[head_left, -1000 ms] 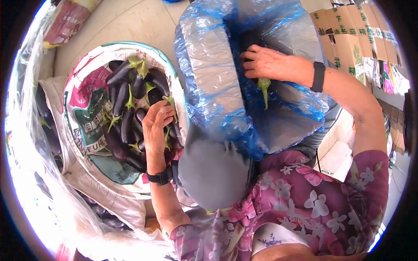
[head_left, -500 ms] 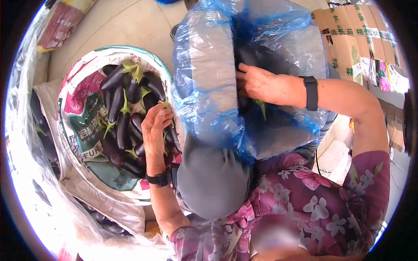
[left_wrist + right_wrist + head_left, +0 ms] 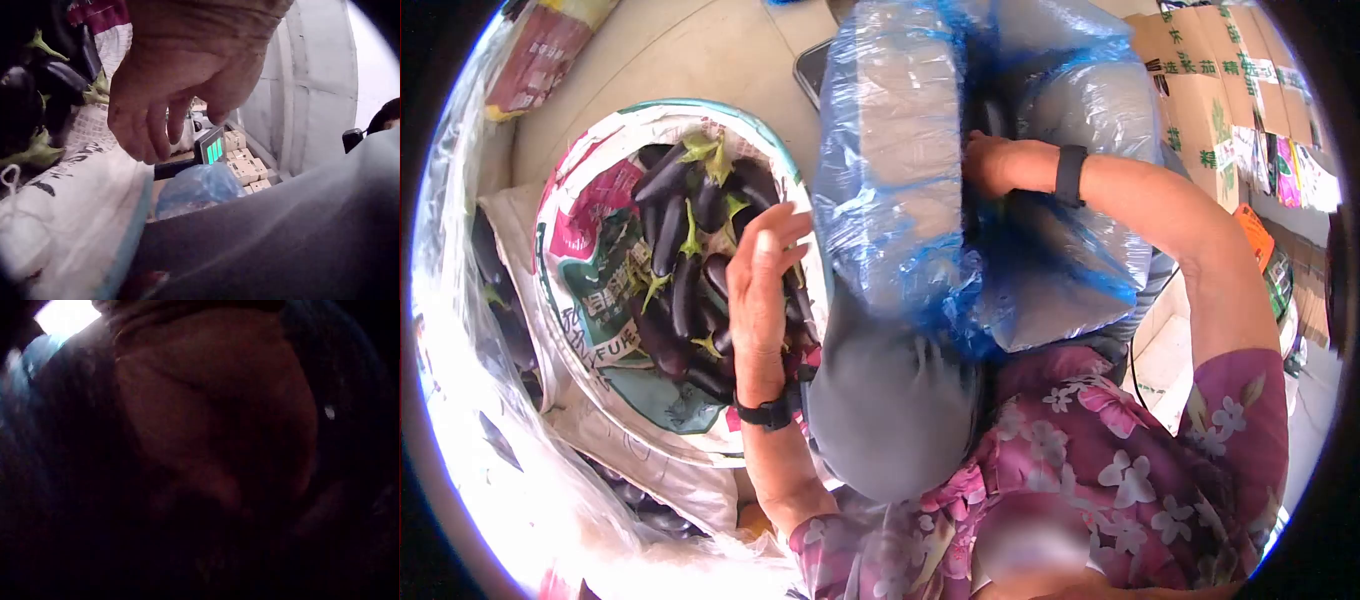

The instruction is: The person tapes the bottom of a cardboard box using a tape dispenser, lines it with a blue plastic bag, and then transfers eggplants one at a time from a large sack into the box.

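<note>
Dark eggplants with green stems (image 3: 668,236) lie in a round, open woven sack (image 3: 630,385) on the left of the head view. Over its right edge is the left hand (image 3: 762,285), fingers spread and loosely bent, holding nothing; the left wrist view shows the same hand (image 3: 187,81) beside the sack's rim. The right hand (image 3: 1000,165) reaches down into a container lined with blue plastic (image 3: 900,150); its fingers are hidden there, and the right wrist view is too dark to show what they touch. A dark eggplant (image 3: 996,116) shows near that hand.
Flattened cardboard (image 3: 1200,70) with green print stands at the upper right. A phone-like dark object (image 3: 811,70) lies on the tiled floor beside the blue plastic. Clear plastic sheeting (image 3: 460,400) and more eggplants line the far left. A grey-covered knee (image 3: 890,420) is between the arms.
The right hand has gone deeper into the blue-lined container, and its fingers have passed out of sight. The left hand has lifted slightly, with its fingers more spread.
</note>
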The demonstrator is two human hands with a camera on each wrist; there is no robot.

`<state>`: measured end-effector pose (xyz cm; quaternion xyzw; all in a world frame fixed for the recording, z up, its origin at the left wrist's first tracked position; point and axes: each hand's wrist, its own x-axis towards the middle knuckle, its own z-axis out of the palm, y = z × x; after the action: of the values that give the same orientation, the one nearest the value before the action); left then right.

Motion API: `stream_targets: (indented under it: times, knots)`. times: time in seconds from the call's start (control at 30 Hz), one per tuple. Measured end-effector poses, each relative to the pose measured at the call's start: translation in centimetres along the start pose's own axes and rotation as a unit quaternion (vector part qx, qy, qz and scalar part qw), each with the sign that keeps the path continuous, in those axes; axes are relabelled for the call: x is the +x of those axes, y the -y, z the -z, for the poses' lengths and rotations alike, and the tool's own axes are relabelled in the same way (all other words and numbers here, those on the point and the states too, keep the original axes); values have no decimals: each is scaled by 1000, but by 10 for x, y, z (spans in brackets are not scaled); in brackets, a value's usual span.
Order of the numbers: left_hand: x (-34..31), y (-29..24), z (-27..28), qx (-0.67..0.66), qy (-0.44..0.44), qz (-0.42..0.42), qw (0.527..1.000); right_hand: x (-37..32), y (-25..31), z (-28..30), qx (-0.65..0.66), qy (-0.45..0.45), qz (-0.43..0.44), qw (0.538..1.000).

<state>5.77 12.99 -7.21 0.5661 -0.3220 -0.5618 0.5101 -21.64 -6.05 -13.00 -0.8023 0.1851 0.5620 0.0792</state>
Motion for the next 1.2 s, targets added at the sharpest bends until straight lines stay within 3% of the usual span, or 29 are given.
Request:
stream_targets:
  times: [0.1,0.17,0.2,0.27,0.3,0.4,0.5,0.57,0.6,0.67,0.7,0.77,0.83,0.87,0.93,1.1,1.17,1.2]
  knots:
    - [3,-2,-12,29,78,9,996,-4,-8,-13,-8,-33,37,999]
    - [6,-22,-25,-65,192,22,979,4,24,16,-17,-70,85,994]
    - [12,-14,-26,36,229,-6,973,-12,14,-14,-24,-85,103,991]
    - [13,-4,-36,35,251,18,967,-2,49,24,-27,-110,127,985]
    - [11,3,-38,-34,272,24,961,-3,60,30,-27,-119,135,983]
    - [-6,5,-36,-64,297,62,951,-13,59,13,-22,-138,152,978]
    - [-17,-6,-31,2,345,121,931,-10,61,13,-5,-152,167,974]
    - [-25,4,-30,-175,275,151,933,-7,64,17,6,-159,180,971]
    - [-27,3,-24,-175,270,152,935,-7,66,17,12,-163,184,969]
    - [-29,0,-4,-26,244,98,965,-8,55,1,20,-168,191,967]
    - [-33,-1,7,-28,241,100,965,-9,53,-5,27,-170,194,966]
    - [-41,-4,33,-102,89,122,983,-7,52,-6,40,-173,201,963]
    - [-41,33,61,57,-67,43,995,-2,48,-7,52,-179,209,960]
    - [-40,49,72,58,-71,44,995,-7,40,-21,58,-182,212,958]
    - [-33,76,86,327,-202,-10,923,-3,40,-21,69,-188,214,956]
    - [-8,130,66,366,-190,3,911,-1,29,-39,102,-192,210,953]
    - [-1,129,54,563,-242,5,790,3,22,-46,115,-196,204,952]
    - [3,117,50,615,-227,-64,753,8,25,-40,123,-198,199,952]
